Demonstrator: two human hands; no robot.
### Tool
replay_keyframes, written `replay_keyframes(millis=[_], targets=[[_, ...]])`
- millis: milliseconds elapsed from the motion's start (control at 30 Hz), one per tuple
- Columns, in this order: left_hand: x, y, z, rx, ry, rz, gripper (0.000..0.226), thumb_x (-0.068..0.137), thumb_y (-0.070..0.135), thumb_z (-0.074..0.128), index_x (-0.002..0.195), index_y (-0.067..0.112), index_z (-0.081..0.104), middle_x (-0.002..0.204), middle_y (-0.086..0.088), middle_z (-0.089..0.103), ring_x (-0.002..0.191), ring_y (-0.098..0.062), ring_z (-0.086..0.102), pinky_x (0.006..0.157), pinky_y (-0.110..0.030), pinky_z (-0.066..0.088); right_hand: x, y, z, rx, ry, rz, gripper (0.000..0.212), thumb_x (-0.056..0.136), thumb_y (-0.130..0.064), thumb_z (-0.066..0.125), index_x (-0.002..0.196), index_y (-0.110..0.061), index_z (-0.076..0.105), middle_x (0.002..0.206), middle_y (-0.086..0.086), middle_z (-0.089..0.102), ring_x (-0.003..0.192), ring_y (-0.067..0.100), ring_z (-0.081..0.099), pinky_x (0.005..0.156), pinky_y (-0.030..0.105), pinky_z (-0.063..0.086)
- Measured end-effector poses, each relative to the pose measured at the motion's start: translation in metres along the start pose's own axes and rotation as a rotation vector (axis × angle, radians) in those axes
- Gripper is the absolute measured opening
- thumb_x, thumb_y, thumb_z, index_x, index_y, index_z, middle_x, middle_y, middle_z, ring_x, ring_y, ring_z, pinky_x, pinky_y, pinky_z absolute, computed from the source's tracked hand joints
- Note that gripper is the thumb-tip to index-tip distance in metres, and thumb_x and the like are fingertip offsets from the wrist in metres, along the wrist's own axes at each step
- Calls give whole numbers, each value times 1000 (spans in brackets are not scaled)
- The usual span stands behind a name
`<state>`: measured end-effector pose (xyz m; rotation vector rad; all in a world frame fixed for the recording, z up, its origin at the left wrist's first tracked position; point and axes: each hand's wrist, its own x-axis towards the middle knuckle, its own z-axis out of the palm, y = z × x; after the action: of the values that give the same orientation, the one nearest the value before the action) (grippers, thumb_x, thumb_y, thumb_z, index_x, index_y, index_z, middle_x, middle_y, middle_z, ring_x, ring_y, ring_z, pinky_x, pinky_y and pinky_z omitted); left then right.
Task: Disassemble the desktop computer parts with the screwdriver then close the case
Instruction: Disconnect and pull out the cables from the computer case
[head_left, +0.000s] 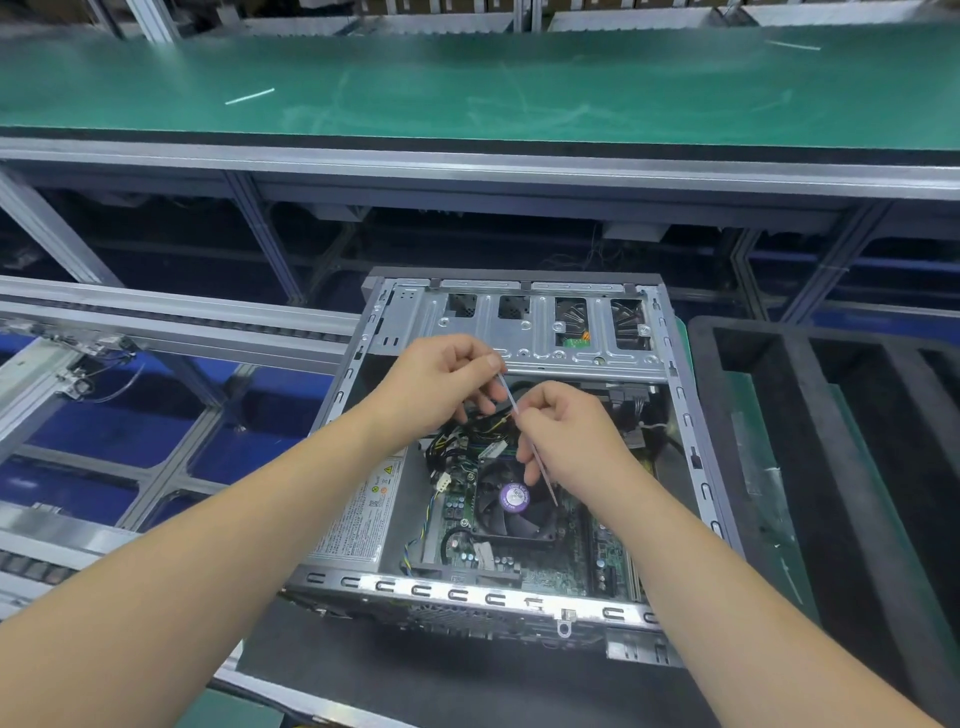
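Head view, looking down: we see an open grey metal desktop computer case (685, 415) lying on its side on a dark mat, side panel off. All places below are given against this case.

Over its middle, our left hand (441, 384) pinches the upper end of a thin pale strip (511, 402), perhaps a cable tie; we cannot tell for sure. Our right hand (566, 436) is curled round the same strip lower down, and its lower end pokes out below the fingers, above the black square cooling fan with a purple round sticker (511, 506). Beneath both hands lies a bundle of black and yellow cables (457, 441).

Inside the case's far end sits a silver perforated drive bracket (524, 327); along its left inner wall, a grey power supply with a white label (363, 509).

Right of the case stands a black foam tray with long slots (831, 415). Beyond the case runs a green-topped bench (467, 88). No screwdriver is in view.
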<state>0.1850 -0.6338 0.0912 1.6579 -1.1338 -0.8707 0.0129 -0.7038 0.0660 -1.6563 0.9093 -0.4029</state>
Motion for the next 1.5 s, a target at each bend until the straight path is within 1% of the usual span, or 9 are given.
replay_keyframes(millis=[267, 500, 633, 800, 967, 1067, 1167, 1300, 1500], targets=[[-2, 6, 2, 35, -78, -6, 15, 104, 17, 57, 95, 10, 67, 87, -10, 76, 76, -20, 70, 59, -33, 50, -1, 0, -2, -4, 38, -6, 16, 91, -15, 55, 77, -17, 62, 57, 1, 65, 44, 18, 60, 44, 22, 40], [2, -2, 1, 39, 58, -2, 17, 106, 19, 51, 98, 9, 61, 83, -2, 75, 69, -17, 70, 54, -28, 50, 0, 1, -3, -49, 44, 23, 12, 90, -17, 55, 80, -13, 59, 53, -2, 61, 41, 16, 56, 45, 22, 42], [5, -7, 0, 21, 137, -2, 16, 106, 22, 48, 97, 14, 59, 81, 1, 74, 64, -19, 70, 51, -28, 50, 1, 3, -3, -87, 53, 48, 13, 91, -20, 54, 83, -13, 61, 47, -3, 57, 36, 10, 49, 39, 17, 35], [5, -7, -2, -17, 150, 0, 19, 104, 32, 50, 95, 18, 57, 81, 0, 73, 62, -21, 70, 49, -27, 49, 3, 5, -1, -156, 71, 39, 16, 95, -25, 55, 83, -19, 64, 51, -11, 53, 47, 9, 46, 54, 27, 40], [4, -6, -2, -7, 163, 3, 23, 104, 33, 52, 92, 14, 57, 76, -4, 73, 58, -20, 69, 45, -22, 46, -4, 1, -2, -137, 55, -91, 14, 100, -27, 54, 88, -32, 58, 58, -10, 50, 45, 4, 40, 52, 27, 36], [3, -5, -1, -9, 149, 3, 22, 103, 34, 55, 92, 14, 58, 77, -6, 74, 58, -20, 68, 46, -22, 45, -8, -2, -2, -164, 1, -90, 19, 99, -20, 49, 89, -33, 57, 54, -5, 56, 44, 11, 51, 50, 26, 41], [2, -4, -1, -34, 111, 15, 20, 101, 32, 61, 93, 14, 59, 79, -9, 75, 60, -21, 69, 48, -24, 47, -11, -6, 0, -115, -49, -55, 15, 97, -12, 49, 93, -22, 60, 65, 0, 72, 57, 18, 70, 53, 23, 47], [1, -3, 1, -11, 0, 9, 19, 93, 28, 73, 92, 11, 63, 77, -9, 75, 60, -19, 67, 49, -23, 44, -9, -11, 0, 129, -72, -23, 11, 98, -6, 52, 96, -11, 62, 65, 4, 70, 51, 24, 65, 49, 24, 49], [0, 0, 1, 30, -88, 42, 22, 90, 28, 78, 86, 9, 67, 76, -13, 71, 59, -15, 60, 53, -16, 45, -9, -10, 1, 138, -45, 5, 16, 99, -12, 55, 86, -8, 62, 59, 5, 62, 44, 21, 54, 48, 24, 46]])
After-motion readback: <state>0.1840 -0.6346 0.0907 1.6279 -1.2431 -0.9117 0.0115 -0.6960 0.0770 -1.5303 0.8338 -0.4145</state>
